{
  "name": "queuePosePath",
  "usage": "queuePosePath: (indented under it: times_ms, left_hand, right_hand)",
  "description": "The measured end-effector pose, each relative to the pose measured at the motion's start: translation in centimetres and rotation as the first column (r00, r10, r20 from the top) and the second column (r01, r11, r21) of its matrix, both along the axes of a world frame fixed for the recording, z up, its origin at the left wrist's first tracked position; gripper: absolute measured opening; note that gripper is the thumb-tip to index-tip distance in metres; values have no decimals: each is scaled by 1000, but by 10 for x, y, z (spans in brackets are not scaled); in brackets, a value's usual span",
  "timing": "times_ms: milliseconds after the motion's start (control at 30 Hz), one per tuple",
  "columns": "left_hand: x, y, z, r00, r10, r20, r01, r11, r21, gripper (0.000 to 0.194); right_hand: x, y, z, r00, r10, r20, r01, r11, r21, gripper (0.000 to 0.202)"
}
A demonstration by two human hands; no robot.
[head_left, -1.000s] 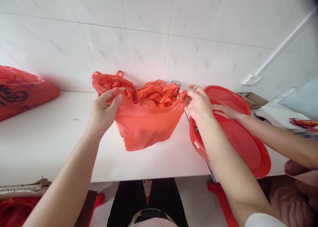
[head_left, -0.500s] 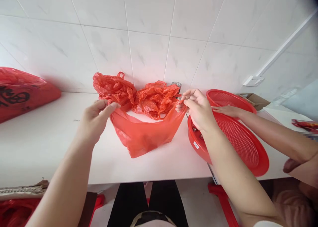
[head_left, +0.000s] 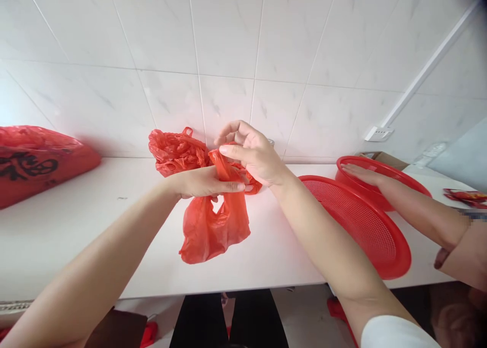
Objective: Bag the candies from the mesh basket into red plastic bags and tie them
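A thin red plastic bag hangs over the table, its body below my left hand and a gathered strip standing up above it. My left hand is closed round the gathered handle part, thumb pointing right. My right hand is just above and to the right, its thumb against the top end of the strip and its fingers curled. Behind my hands lies a heap of crumpled red plastic bags, partly hidden by my right hand.
At right a red perforated basket overhangs the white table. Another person's hand rests on a second red basket behind it. A large red bag with black writing lies at left. A tiled wall backs the table.
My hands, spread apart on the bag's two sides before, have come together. The bag is now gathered narrow. The other person's hand has moved along with the rear basket.
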State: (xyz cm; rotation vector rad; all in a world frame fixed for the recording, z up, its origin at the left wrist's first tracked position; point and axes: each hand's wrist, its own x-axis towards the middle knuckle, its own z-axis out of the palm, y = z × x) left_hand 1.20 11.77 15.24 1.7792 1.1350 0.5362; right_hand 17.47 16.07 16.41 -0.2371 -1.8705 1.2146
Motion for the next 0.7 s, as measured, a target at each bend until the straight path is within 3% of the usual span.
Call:
queuePosePath:
  times_ms: [100,200,300,400,467,533,600,700]
  left_hand:
    - [-5,-1,-6,996,66,58,-60,994,-96,39]
    - [-14,-2,-16,976,114,186,-83,983,-166,41]
    - [-20,-2,-26,950,143,277,-99,981,-165,40]
    - [-23,-5,-30,933,111,344,-79,991,-106,37]
    - [-25,-8,-28,948,76,309,-65,997,-46,33]
    - [-25,-11,-25,979,44,201,-52,998,35,23]
    - [-23,-13,-25,997,36,64,-44,990,134,8]
    - [-16,-13,-35,985,133,-111,-93,947,308,23]
  right_hand:
    - [2,8,-16,996,-86,-1,86,996,-5,20]
    - [9,8,-39,986,-13,165,27,996,-85,18]
    - [18,-10,-53,984,-32,176,53,992,-117,15]
    - [26,-39,-51,982,-60,180,65,998,-23,15]
    - [30,-51,-46,968,-34,248,15,997,76,13]
    - [29,-50,-45,966,-126,227,97,986,137,12]
    - [23,-36,-54,956,-240,169,224,969,105,17]
    - [8,-9,-81,951,-240,196,246,969,-11,26]
